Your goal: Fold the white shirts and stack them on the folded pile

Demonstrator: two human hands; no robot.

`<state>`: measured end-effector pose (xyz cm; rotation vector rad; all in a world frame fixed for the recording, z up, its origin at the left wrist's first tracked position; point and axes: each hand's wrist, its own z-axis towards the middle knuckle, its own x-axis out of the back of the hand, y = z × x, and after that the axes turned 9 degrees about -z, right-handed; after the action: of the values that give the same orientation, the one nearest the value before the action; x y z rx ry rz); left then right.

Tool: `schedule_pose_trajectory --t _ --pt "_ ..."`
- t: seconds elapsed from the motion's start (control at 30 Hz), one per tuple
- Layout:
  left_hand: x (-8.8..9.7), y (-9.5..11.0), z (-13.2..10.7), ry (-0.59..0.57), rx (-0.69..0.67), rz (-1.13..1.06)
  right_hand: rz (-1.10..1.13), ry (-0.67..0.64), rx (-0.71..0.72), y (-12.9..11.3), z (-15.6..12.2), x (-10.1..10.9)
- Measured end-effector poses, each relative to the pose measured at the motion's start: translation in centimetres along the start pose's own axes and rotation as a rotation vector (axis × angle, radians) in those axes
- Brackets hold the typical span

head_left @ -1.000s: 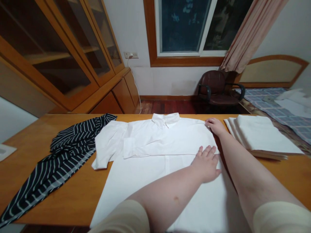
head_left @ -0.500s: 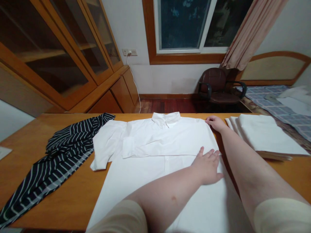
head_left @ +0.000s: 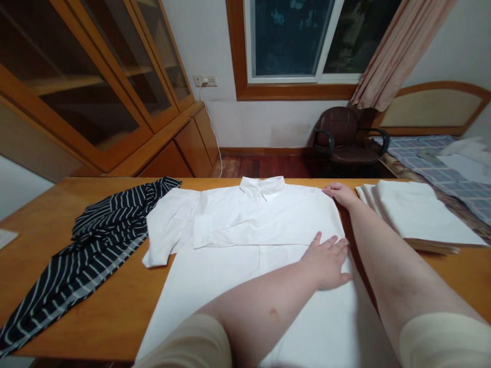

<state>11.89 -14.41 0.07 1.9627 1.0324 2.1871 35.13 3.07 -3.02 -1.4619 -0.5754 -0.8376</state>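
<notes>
A white collared shirt (head_left: 245, 281) lies spread on the wooden table, its collar at the far edge. One sleeve is folded across the chest, with the cuff towards the left; the other sleeve sticks out on the left. My left hand (head_left: 327, 261) rests flat on the shirt by the lower right end of the folded sleeve, fingers spread. At the right shoulder, my right hand (head_left: 340, 195) has its fingertips drawn together on the shirt's edge.
A black garment with white stripes (head_left: 111, 225) lies crumpled on the table (head_left: 95, 332) at left, partly touching the shirt's sleeve. Folded white cloth (head_left: 414, 212) is stacked at right. Beyond stand a brown armchair (head_left: 339, 133), a bed (head_left: 452, 158) and a glass-doored cabinet (head_left: 153, 128).
My right hand has shifted very slightly left at the shoulder edge. My left hand and the shirt look practically the same.
</notes>
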Motion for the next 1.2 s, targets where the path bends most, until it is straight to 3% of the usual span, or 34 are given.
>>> schedule_pose_trajectory --t 0.33,0.57,0.9,1.2 --pt "-0.1 -0.1 -0.1 0.008 -0.006 -0.026 0.090 -0.115 -0.116 0.5 0.8 1.5" --pt "-0.4 -0.2 0.0 0.015 -0.042 0.016 0.048 -0.249 -0.070 0.0 0.9 2.0" --pt "-0.6 -0.2 0.2 0.013 -0.073 0.022 -0.159 -0.083 -0.029 -0.7 0.1 1.7" --pt "-0.5 -0.3 0.2 -0.011 -0.086 0.001 -0.175 -0.045 -0.049 1.0 0.5 1.7"
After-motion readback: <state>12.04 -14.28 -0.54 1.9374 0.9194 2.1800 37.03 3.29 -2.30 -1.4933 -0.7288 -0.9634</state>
